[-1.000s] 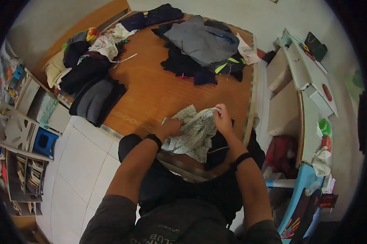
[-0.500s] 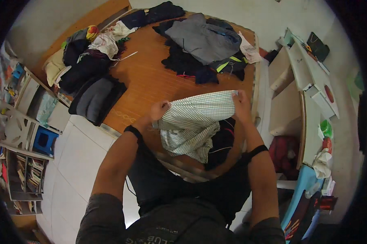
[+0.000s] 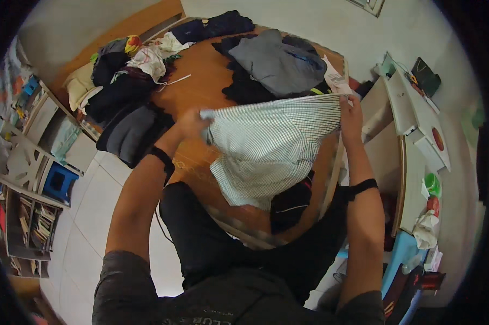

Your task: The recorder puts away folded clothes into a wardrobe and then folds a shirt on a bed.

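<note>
A white shirt with a fine dark check hangs stretched between my two hands above the bed mat. At its upper left corner my left hand, slightly blurred, grips the cloth. My right hand pinches the upper right corner, its fingers closed over the edge. The shirt's top edge runs taut between them, while the lower part droops in loose folds. Below it, a black garment lies partly covered near the front edge of the mat.
Dark folded clothes and mixed garments line the bed's left side. Beyond the shirt lies a heap with a grey garment on top. A white desk stands to the right, and a shelf with books to the left.
My hands have moved apart and raised the shirt's top edge, spreading the cloth wider. The shirt now covers part of the far clothes heap. The whole view has shifted slightly.
</note>
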`<state>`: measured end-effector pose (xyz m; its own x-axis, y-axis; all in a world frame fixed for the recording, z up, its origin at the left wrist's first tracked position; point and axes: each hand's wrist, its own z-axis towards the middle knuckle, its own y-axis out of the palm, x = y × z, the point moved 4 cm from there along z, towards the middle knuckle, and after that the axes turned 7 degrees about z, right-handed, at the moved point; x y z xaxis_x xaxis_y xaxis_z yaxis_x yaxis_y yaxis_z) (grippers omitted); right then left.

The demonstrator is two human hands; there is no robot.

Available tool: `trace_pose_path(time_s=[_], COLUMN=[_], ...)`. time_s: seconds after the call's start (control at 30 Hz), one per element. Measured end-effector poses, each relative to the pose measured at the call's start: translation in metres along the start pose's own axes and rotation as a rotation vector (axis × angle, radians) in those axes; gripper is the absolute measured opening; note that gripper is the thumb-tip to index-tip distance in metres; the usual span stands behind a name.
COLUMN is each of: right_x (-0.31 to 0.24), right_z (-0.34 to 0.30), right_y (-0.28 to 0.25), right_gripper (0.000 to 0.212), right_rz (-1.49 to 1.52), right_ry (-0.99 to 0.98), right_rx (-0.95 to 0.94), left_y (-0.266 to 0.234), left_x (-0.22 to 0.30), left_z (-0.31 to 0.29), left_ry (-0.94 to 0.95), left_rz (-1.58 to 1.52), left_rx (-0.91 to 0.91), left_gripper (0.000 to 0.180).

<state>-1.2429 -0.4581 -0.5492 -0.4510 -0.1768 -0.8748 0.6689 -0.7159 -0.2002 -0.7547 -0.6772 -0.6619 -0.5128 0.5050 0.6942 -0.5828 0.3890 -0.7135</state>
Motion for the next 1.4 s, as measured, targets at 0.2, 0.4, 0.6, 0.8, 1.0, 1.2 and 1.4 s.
trace_pose_path(time_s=[0.2,0.4,0.6,0.8,1.0,1.2,1.4], right_x=[-0.014,-0.005,-0.106,-0.083,-0.088,-0.126,-0.123], right_z=[0.016,0.028,-0.066,-0.106,-0.076,-0.062,-0.063], right_y=[-0.017,-0.017,0.115,0.168,0.141,0.12,0.089], right_gripper=[0.035,0.047,0.1,0.089,0.036,0.035,0.034], right_rz=[0.147,-0.115,-0.062,0.056,0.111,0.062,-0.106], right_ry=[0.037,-0.064,-0.341,-0.173,-0.113,-0.257,-0.307], right_rx=[-0.033,-0.174,-0.677,-0.927,-0.584,-0.543,-0.491], left_y=[-0.076,-0.108,-0.089,-0.07,-0.069,-0.079,-0.083], left_x=[0.082,0.16,0.216,0.247,0.205,0.075,0.081], left_z=[0.025,0.03,0.003,-0.01,-0.028,-0.035,-0.041], left_ry=[0.077,0.346,0.486,0.394,0.488,0.059,0.152], left_rz=[-0.37,0.081,0.132,0.152,0.526,0.509,-0.194], left_rx=[0.328,0.405,0.308,0.207,0.166,0.099,0.338], left_gripper=[0.043,0.048,0.035,0.042,0.067,0.053,0.018])
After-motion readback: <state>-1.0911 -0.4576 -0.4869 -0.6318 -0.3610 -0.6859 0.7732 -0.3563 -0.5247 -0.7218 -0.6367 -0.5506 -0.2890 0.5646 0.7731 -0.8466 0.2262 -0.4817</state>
